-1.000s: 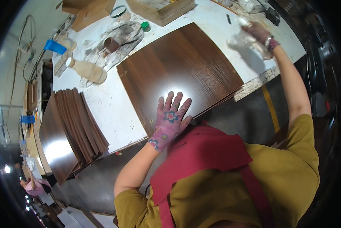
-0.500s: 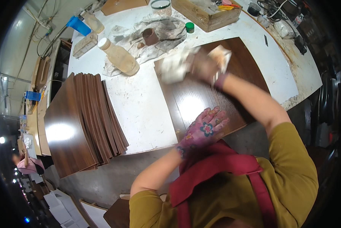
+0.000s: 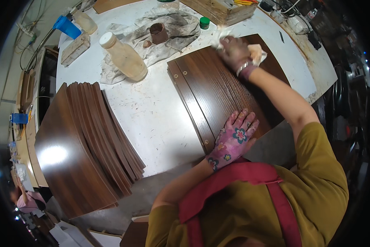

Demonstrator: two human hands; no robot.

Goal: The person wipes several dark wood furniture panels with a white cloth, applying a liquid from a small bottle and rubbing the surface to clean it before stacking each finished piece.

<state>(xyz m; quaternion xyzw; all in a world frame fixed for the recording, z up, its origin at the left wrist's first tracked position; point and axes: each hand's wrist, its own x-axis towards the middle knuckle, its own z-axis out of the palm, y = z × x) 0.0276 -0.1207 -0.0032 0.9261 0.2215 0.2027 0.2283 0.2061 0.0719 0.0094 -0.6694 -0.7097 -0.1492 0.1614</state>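
Observation:
A dark brown wood-grain panel (image 3: 209, 82) lies on the white table before me, with a groove and small round fittings along its left side. My left hand (image 3: 236, 138), in a pink flowered glove, rests flat on the panel's near edge with its fingers stretched out. Near the far edge, my right hand (image 3: 236, 53) is closed on a whitish cloth (image 3: 257, 53), which sticks out on both sides of the fingers. The cloth's far end is blurred. That hand wears a stained glove.
Left of the panel stands a stack of similar brown panels (image 3: 106, 140), overhanging the table's front edge. Behind lie a capped bottle (image 3: 125, 59), a crumpled grey rag (image 3: 176, 31) with a brown cup (image 3: 158, 33), a green-lidded jar (image 3: 204, 23), a blue cup (image 3: 67, 27) and a wooden box (image 3: 218, 14).
My right hand has swept the cloth rightward and away along the panel's far edge, baring its left side. My left hand has shifted slightly right. The whole view has also shifted.

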